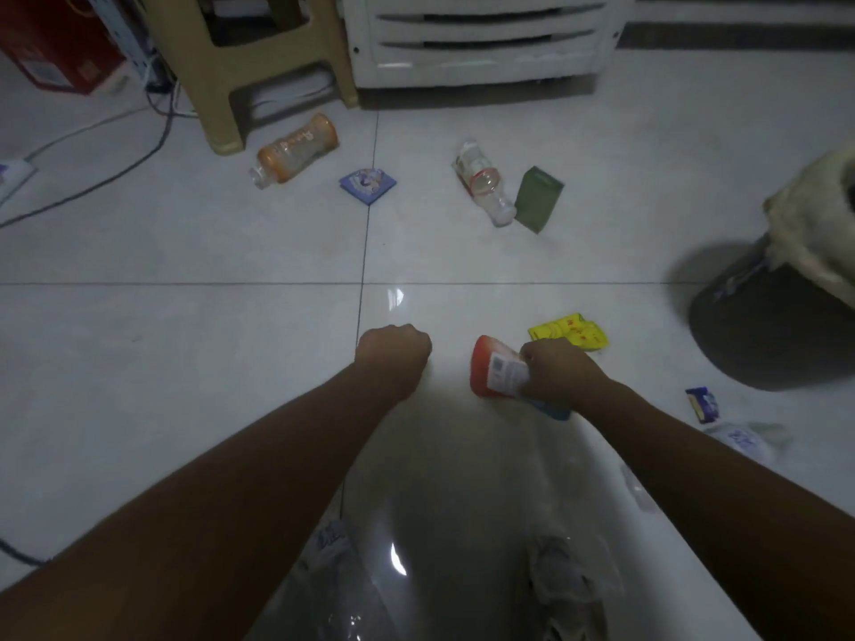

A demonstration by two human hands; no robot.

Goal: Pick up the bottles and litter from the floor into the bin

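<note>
**Right hand takes a red packet; most litter is still on the floor**

The right hand [562, 374] is closed around a red and white snack packet [497, 370], which has a blue end below the hand. I cannot tell if the packet is already lifted or still touches the tiled floor [185, 316]. The left hand [393, 353] is curled into a fist and holds nothing; it hangs beside the right one.

The dark bin [777, 330], with a pale liner over its rim, stands at the right edge of the floor. A yellow wrapper [569, 335] lies just beyond the right hand, between it and the bin. Farther away, near the white appliance [481, 39], lie a clear bottle with a red ring [483, 182] and a green carton [539, 198], touching or almost touching. An orange-labelled bottle [296, 148] lies by the leg of the beige stool [259, 62], and a blue packet [368, 183] is near it. A small blue wrapper [702, 403] lies close to the bin.

In my judgement the step in hand is picking up the first near item. The next move calls for carrying the packet right, over the bin's opening, and releasing it there. The free left hand could take the yellow wrapper.
</note>
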